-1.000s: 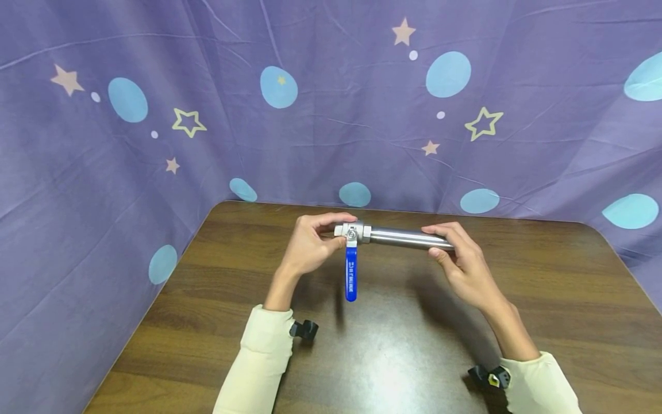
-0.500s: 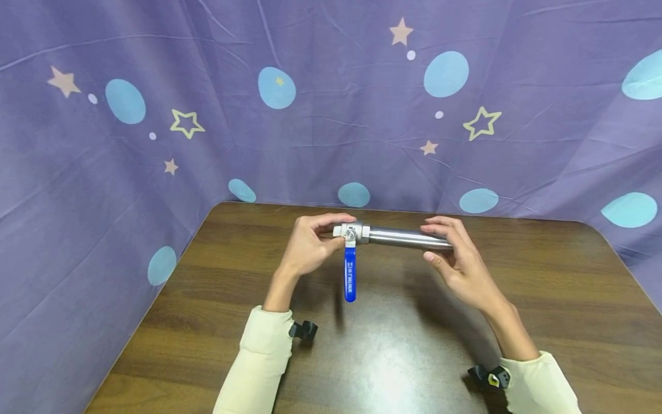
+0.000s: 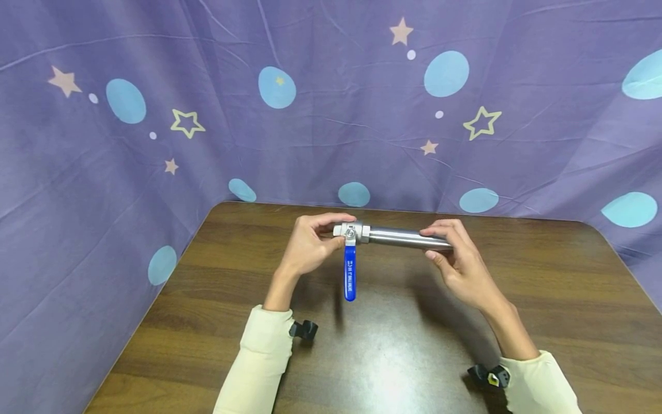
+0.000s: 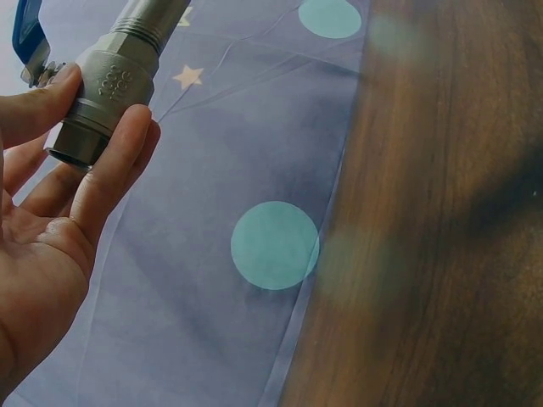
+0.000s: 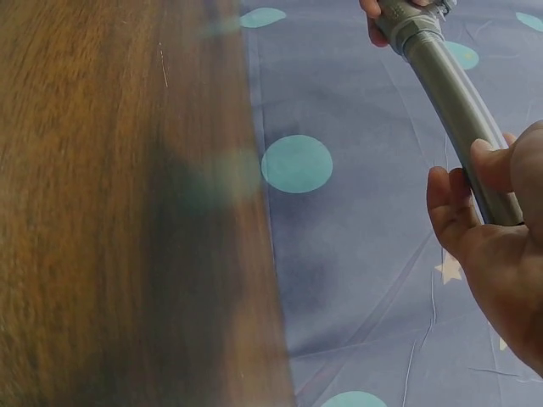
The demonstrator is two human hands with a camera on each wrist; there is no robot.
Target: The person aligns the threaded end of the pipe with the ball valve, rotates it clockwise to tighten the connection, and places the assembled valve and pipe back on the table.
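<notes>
Above the table, my left hand [image 3: 309,247] grips a steel ball valve [image 4: 106,93] by its body, thumb in front and fingers behind. The valve's blue lever handle [image 3: 350,273] points down toward me, at right angles to the body. From the valve's right side runs a straight steel pipe [image 3: 395,237], joined to it at a threaded end seen in the left wrist view. My right hand [image 3: 465,267] holds the pipe near its far right end between thumb and fingers. In the right wrist view the pipe [image 5: 458,106] slants up to the valve, and the palm hides part of its end.
A brown wooden table [image 3: 217,339] lies under both hands, with light glare at its front middle. A purple curtain [image 3: 331,149] with stars and blue ovals hangs behind and to the left. Black wrist mounts [image 3: 305,330] sit at both sleeves.
My right thumb and fingers loosened from the pipe half a second ago and now close on it again. The left hand and the valve stay almost still.
</notes>
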